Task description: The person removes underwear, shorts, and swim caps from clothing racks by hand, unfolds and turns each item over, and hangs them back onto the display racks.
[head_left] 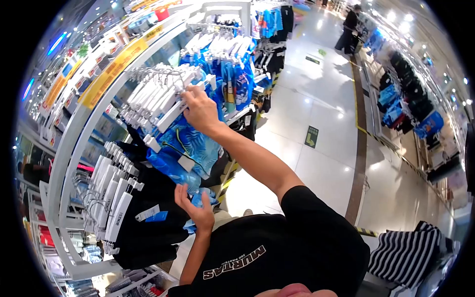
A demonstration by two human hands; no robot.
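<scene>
My right hand (200,109) is up at the white hangers (170,116) on the upper rack, its fingers curled over the end of one. Blue patterned shorts (190,143) with a dark drawstring and a white tag hang from the hangers just below that hand. Lower down, my left hand (197,210) is beside the bottom of the blue garments, with its fingers apart. To the left of it, black garments (153,218) with white and blue tags hang from more white hangers (118,208).
A white curved rack frame (69,163) with a yellow sign strip (114,72) stands on the left. The tiled aisle floor (292,133) runs ahead. A person in dark clothes (350,29) is far down it. Clothes racks line the right, with a striped garment (405,255) near me.
</scene>
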